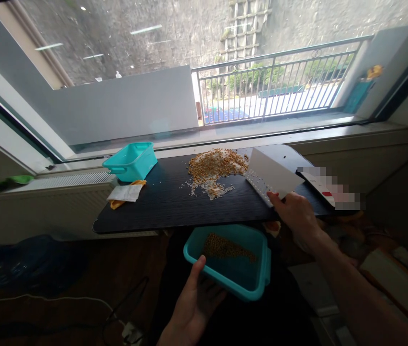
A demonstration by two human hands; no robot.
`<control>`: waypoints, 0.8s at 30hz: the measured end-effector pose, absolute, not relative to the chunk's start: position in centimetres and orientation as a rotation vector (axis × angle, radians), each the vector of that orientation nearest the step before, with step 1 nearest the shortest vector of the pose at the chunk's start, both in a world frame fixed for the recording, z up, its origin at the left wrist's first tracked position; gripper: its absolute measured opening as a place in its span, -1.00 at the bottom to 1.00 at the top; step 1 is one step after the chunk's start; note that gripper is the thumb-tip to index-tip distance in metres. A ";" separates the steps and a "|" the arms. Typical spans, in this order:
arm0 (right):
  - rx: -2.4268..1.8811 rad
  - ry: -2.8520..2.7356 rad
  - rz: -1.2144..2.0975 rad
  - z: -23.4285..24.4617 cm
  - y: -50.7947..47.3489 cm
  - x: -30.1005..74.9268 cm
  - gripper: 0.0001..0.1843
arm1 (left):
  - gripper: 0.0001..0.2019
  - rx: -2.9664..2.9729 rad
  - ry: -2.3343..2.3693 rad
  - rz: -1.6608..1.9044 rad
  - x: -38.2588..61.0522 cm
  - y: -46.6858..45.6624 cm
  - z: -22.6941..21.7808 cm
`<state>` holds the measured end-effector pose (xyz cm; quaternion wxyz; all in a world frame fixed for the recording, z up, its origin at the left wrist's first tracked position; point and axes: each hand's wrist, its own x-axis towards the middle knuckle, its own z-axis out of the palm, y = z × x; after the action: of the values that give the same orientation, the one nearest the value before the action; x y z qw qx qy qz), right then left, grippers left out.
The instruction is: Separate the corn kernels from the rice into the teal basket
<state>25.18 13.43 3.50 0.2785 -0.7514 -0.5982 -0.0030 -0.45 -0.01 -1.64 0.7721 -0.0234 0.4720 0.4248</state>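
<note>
Left hand [195,305] low, below the near edge of the table [160,206]. Its thumb is at the near-left rim of a turquoise tub [240,274], fingers reaching underneath in shadow; they hold the tub, their exact grip hard to make out. Just beyond these fingers, inside the tub: a patch of yellow-brown grains [222,245], banked towards the far side.

Right hand [294,214] over the right part of the table, fingers closed on the near corner of a white sheet [274,173]. Sheet spreads forward from the fingers, tilted, small pale grains scattered along its left part.

Main heap of mixed yellow and white grains [218,163] lies on the table ahead and to the left of the right fingers, just beside the sheet's far-left edge. Loose white grains [214,190] trail from its near side, closer to the left fingers.

Well ahead and left of the left fingers: a turquoise basket [128,168] at the table's far-left corner, a white folded paper [126,192] just on its near side. Right of the right fingers, a flat white-and-red item [321,190], partly blurred out
</note>
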 end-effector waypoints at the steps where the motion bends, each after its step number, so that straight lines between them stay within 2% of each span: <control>1: -1.998 -1.606 -0.043 3.4 13.3 25.9 -0.53 | -0.36 -0.047 1.026 0.918 -0.4 0.0 -1.7; 4: -1.871 -1.579 -0.018 3.4 13.1 27.0 -0.56 | -0.35 -0.025 1.026 0.913 0.1 -0.1 -1.6; 13: -1.496 -1.539 0.604 4.3 15.0 22.7 -0.70 | -0.33 -0.004 1.029 0.893 -0.4 0.8 -1.6; 24: -1.386 -1.622 0.513 2.9 20.6 21.4 -0.73 | -0.31 -0.076 0.979 0.943 -1.0 0.0 -1.0</control>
<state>21.37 20.55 2.89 0.4562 -0.5623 -0.6577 0.2079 -0.97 -0.04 -1.04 0.7771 -0.0352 0.4524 0.4361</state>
